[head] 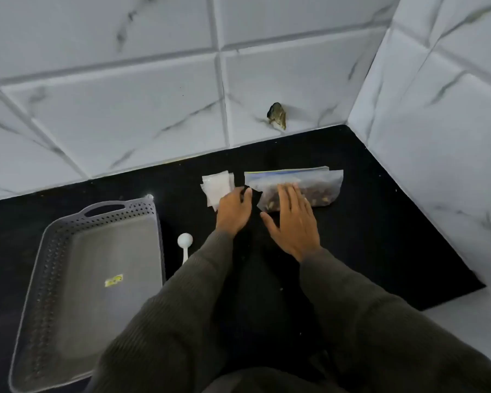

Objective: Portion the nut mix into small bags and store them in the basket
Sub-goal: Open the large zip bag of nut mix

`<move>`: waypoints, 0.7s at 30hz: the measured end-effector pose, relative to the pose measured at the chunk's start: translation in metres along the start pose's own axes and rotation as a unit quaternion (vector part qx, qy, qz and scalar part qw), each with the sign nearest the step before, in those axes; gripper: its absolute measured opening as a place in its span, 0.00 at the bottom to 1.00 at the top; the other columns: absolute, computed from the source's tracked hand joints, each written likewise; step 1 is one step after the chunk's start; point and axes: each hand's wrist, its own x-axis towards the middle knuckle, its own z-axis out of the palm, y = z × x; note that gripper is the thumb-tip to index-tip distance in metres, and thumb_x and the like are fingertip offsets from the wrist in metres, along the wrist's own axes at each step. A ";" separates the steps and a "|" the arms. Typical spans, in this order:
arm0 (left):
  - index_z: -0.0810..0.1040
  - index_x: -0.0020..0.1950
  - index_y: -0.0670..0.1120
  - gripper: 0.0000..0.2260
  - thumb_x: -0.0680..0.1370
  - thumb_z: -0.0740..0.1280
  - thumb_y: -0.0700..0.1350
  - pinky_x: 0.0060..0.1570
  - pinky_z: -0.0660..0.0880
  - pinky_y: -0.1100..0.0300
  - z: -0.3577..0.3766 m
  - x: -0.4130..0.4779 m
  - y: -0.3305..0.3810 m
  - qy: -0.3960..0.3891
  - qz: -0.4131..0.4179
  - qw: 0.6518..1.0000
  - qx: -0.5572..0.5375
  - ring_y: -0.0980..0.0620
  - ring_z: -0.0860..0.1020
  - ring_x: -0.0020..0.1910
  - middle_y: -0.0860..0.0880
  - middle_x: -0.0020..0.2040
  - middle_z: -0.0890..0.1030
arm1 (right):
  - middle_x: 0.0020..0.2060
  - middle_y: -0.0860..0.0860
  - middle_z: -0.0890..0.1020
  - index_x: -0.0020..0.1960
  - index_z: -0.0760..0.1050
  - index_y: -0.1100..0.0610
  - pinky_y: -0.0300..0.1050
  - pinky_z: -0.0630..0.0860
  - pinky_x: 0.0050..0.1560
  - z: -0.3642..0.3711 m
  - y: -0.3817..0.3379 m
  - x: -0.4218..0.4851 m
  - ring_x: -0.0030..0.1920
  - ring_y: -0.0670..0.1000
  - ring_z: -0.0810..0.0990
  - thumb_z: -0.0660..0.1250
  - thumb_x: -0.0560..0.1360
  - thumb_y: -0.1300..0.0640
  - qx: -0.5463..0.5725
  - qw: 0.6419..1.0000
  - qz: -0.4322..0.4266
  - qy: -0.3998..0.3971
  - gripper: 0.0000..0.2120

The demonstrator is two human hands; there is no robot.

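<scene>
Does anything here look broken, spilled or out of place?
Yes. The white marble-look wall tile has a dark ragged hole just above the black countertop, with rough edges as if chipped or torn. Nothing else stands out.

Left sleeve [182, 293] and right sleeve [366, 307]: long, one garment, dark olive-brown knit. Fine ribbing runs lengthwise down each arm. Fabric sits loose, with soft folds toward the elbows. Cuffs are plain, in the same knit, and end at the wrists. Left hand [234, 212] and right hand [294, 222] are bare beyond the cuffs. The same knit shows along the bottom edge, between the sleeves.
</scene>
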 end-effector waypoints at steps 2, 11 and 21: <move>0.77 0.67 0.43 0.17 0.85 0.58 0.50 0.60 0.70 0.58 0.011 0.020 0.011 0.003 -0.054 0.996 -0.076 0.49 0.76 0.62 0.45 0.63 0.80 | 0.78 0.56 0.54 0.78 0.50 0.57 0.56 0.55 0.76 -0.001 0.016 0.010 0.78 0.53 0.49 0.57 0.78 0.38 0.012 1.000 0.005 -0.001 0.37; 0.76 0.61 0.43 0.13 0.79 0.70 0.46 0.60 0.78 0.47 0.044 0.086 0.013 0.079 -0.201 0.934 -0.285 0.46 0.79 0.56 0.42 0.59 0.80 | 0.75 0.56 0.62 0.76 0.59 0.60 0.54 0.59 0.75 0.004 0.057 0.027 0.77 0.52 0.55 0.62 0.78 0.46 0.051 0.998 -0.025 0.013 0.32; 0.64 0.70 0.48 0.29 0.75 0.69 0.28 0.42 0.82 0.57 0.025 0.060 0.025 0.060 -0.099 0.893 -0.436 0.48 0.83 0.50 0.41 0.53 0.83 | 0.71 0.57 0.69 0.72 0.66 0.62 0.49 0.64 0.72 -0.005 0.053 0.025 0.74 0.53 0.63 0.60 0.78 0.47 0.134 0.988 -0.045 0.065 0.27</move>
